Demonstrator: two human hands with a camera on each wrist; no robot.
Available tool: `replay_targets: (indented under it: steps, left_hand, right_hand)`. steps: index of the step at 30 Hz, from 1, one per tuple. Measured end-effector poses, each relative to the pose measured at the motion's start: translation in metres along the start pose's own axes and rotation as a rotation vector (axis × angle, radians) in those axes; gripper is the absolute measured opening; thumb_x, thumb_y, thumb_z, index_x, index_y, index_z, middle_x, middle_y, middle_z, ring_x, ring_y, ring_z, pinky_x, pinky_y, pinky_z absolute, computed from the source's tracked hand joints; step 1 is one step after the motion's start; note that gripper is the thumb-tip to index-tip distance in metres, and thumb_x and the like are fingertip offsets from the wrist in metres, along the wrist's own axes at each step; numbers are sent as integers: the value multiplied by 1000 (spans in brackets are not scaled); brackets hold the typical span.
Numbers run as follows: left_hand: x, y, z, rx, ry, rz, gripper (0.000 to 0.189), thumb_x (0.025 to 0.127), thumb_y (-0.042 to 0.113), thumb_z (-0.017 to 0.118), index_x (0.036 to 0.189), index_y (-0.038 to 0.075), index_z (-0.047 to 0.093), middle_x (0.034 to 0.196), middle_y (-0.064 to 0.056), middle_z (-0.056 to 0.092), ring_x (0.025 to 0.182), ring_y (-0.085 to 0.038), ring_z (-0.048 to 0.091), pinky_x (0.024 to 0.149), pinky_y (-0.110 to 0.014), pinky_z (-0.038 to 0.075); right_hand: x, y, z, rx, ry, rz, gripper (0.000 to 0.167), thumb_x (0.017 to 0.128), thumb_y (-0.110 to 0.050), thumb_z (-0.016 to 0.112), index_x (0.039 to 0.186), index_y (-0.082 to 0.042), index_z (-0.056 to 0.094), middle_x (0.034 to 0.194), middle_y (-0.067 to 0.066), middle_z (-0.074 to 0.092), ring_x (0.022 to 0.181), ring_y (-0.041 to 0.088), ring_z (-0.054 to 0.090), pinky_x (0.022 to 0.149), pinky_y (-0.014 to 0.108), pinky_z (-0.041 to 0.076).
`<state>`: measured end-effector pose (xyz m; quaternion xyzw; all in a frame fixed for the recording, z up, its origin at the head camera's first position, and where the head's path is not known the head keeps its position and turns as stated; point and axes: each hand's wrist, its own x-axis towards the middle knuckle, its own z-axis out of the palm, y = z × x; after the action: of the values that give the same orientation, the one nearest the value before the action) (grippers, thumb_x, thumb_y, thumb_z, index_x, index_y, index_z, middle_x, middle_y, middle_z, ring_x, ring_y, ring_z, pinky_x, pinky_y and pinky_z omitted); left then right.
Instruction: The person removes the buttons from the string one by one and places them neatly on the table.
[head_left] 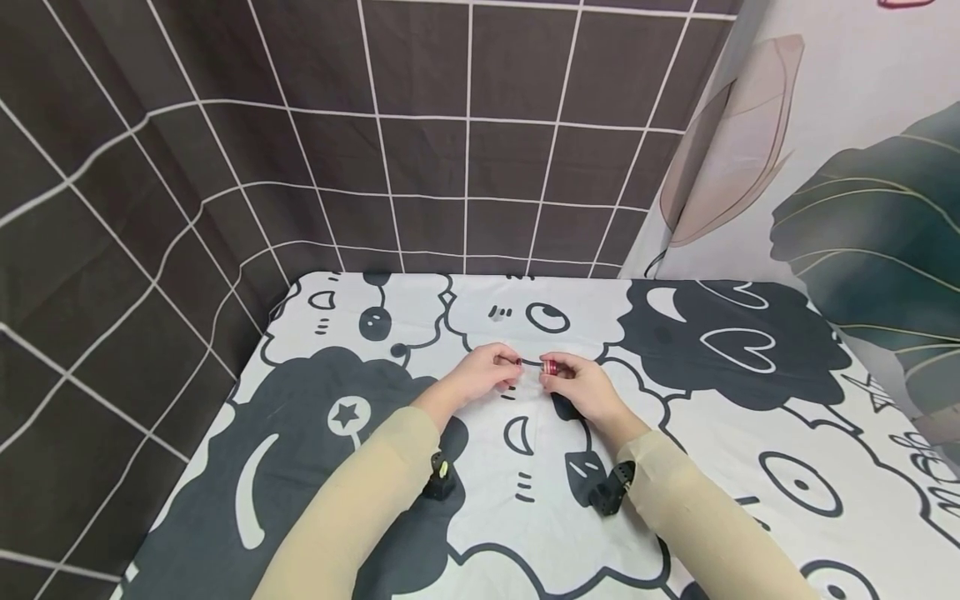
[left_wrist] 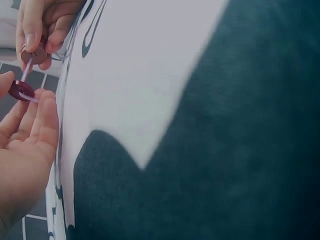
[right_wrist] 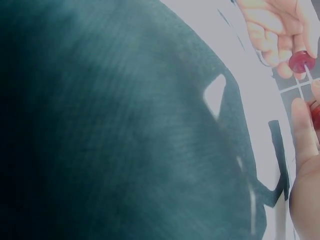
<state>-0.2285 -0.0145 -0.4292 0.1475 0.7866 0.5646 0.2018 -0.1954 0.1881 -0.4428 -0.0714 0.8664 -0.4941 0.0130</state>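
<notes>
Left hand [head_left: 480, 369] pinches glossy dark-red round button [right_wrist: 299, 62]; right hand [head_left: 587, 390] pinches reddish disc-shaped piece [left_wrist: 34, 55]; thin pale cord [left_wrist: 26, 69] runs between. Both above white-and-black patterned cloth [head_left: 525, 533], toward its far edge.

Bright, even light fills the head view, leaving only faint shadows on the cloth [head_left: 487, 517]. Towards the left, the straight lines on the curtain [head_left: 82, 275] look bent. Both wrist views are hazy and teal-tinted, their cloth soft, darkening nearly to black at one side; the right wrist view washes out the left hand [right_wrist: 277, 27].
</notes>
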Motion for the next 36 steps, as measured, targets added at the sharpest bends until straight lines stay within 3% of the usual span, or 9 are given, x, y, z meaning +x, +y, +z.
replay_targets:
  steps: [12, 22, 27, 36]
  left_hand:
    - [-3, -5, -7, 62, 42, -29, 31, 86, 14, 65, 114, 2, 58, 93, -5, 64, 74, -15, 62, 68, -26, 51]
    - [-5, -2, -11, 11, 60, -23, 31, 87, 13, 63, 114, 0, 56, 93, -7, 65, 75, -16, 62, 72, -27, 51]
    - [-6, -1, -12, -1, 72, -26, 31, 87, 12, 63, 115, -1, 56, 96, -8, 64, 77, -17, 62, 73, -28, 52]
    - [-6, -8, -15, 20, 75, -42, 32, 86, 14, 63, 114, 1, 56, 96, -7, 64, 81, -16, 63, 75, -28, 51]
  right_hand:
    - [-2, 0, 0, 25, 2, 10, 37, 82, -15, 72, 115, -3, 64, 83, 4, 63, 70, 16, 56, 62, 24, 45]
    - [-1, 0, -2, 0, 18, 26, 44, 81, -20, 73, 122, -6, 62, 89, 5, 65, 75, 17, 57, 67, 24, 45]
    - [-1, 1, -2, 64, 4, 45, 49, 82, -18, 72, 127, -6, 57, 97, 8, 64, 79, 19, 59, 68, 23, 46]
    - [-3, -1, -2, 33, 17, 42, 41, 81, -20, 73, 118, -6, 62, 92, 6, 64, 76, 17, 57, 66, 23, 45]
